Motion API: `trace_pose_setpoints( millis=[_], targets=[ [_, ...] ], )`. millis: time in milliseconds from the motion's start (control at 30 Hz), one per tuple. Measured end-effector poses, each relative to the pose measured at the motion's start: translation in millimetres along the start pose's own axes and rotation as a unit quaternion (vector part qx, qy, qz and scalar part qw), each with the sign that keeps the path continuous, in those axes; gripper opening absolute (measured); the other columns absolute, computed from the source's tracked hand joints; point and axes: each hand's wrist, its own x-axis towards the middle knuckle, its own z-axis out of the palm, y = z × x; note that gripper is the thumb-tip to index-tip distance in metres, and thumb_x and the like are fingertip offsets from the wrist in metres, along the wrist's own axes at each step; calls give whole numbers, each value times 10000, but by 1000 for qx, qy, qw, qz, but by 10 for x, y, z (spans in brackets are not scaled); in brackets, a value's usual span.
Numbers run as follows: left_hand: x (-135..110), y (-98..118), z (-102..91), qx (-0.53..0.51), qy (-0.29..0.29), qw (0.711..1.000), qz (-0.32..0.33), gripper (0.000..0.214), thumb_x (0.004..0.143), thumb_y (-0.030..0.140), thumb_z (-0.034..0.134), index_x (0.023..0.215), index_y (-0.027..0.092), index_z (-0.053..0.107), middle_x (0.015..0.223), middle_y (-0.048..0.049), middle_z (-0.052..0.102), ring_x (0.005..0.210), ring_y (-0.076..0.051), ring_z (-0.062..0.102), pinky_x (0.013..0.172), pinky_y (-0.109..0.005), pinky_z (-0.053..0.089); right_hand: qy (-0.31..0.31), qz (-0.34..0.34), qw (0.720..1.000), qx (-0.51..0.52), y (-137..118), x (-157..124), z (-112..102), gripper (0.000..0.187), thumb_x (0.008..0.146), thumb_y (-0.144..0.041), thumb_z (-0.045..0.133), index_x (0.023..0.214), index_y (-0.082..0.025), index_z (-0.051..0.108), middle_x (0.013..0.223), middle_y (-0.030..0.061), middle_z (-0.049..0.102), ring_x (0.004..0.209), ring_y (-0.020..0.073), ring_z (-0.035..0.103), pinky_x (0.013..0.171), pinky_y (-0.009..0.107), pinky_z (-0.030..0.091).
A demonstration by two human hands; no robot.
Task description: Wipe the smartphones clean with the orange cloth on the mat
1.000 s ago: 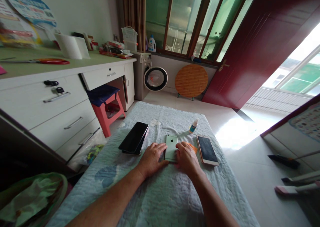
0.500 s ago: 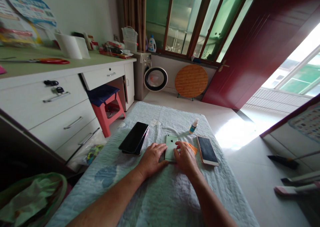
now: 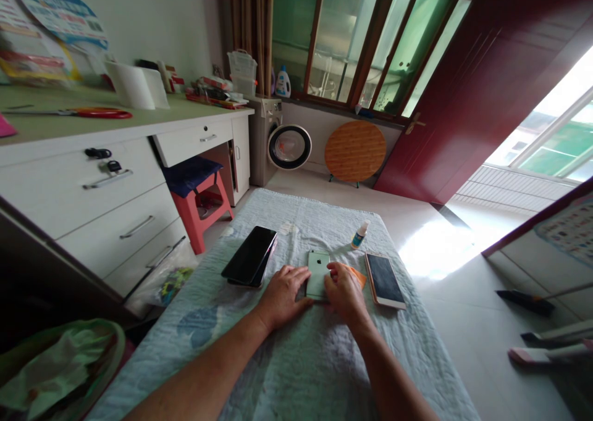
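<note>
A silver phone [image 3: 318, 268] lies back side up on the pale quilted cloth [image 3: 296, 359]. My left hand [image 3: 281, 294] rests at its left edge with fingers curled against it. My right hand [image 3: 345, 292] lies at its right edge, fingers bent over the phone and over an orange cloth [image 3: 356, 275] that shows beneath them. Both hands grip the phone from either side. A black phone stack [image 3: 251, 255] sits to the left, and a gold phone [image 3: 385, 279] lies screen up to the right.
A small white dropper bottle [image 3: 359, 234] stands beyond the phones. A white desk with drawers [image 3: 111, 192] runs along the left, with a red stool [image 3: 197, 202] under it. A green bag [image 3: 60, 365] sits at lower left. Tiled floor lies to the right.
My right hand has slid slightly left over the silver phone. The left hand and the phones have stayed put.
</note>
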Motion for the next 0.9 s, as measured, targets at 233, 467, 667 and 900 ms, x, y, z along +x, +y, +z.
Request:
trace_pose_setpoints(
  millis=[233, 467, 667, 900],
  targets=[
    [-5, -35, 21, -5, 4, 1000, 7, 605, 816, 541, 675, 1282, 166, 585, 1339, -119, 583, 1178, -307, 508, 1021, -441, 412, 30, 21, 986, 162, 44, 52, 55, 378, 790, -249, 493, 1140, -158, 603, 998, 76, 666, 823, 177, 644, 760, 287, 507],
    [-7, 11, -26, -34, 7, 999, 13, 534, 810, 459, 690, 1280, 230, 579, 1288, -70, 613, 1128, -295, 533, 987, -426, 430, 16, 13, 952, 304, 75, 94, 134, 402, 811, -356, 513, 1155, -161, 585, 992, 70, 664, 805, 180, 657, 692, 277, 527],
    [2, 20, -34, -24, 2, 1000, 6, 539, 796, 453, 706, 1270, 225, 589, 1276, -77, 621, 1115, -304, 536, 968, -431, 440, -16, 8, 943, 332, 65, 68, 116, 357, 797, -396, 557, 1059, -174, 654, 776, 31, 688, 636, 177, 629, 541, 259, 488],
    [-9, 42, -64, -59, -9, 997, 49, 562, 820, 517, 667, 1285, 211, 585, 1281, -68, 629, 1106, -294, 551, 992, -429, 434, 6, 26, 956, 293, 34, 54, 83, 421, 756, -329, 551, 1131, -165, 647, 857, 48, 717, 657, 172, 650, 568, 262, 500]
  ],
)
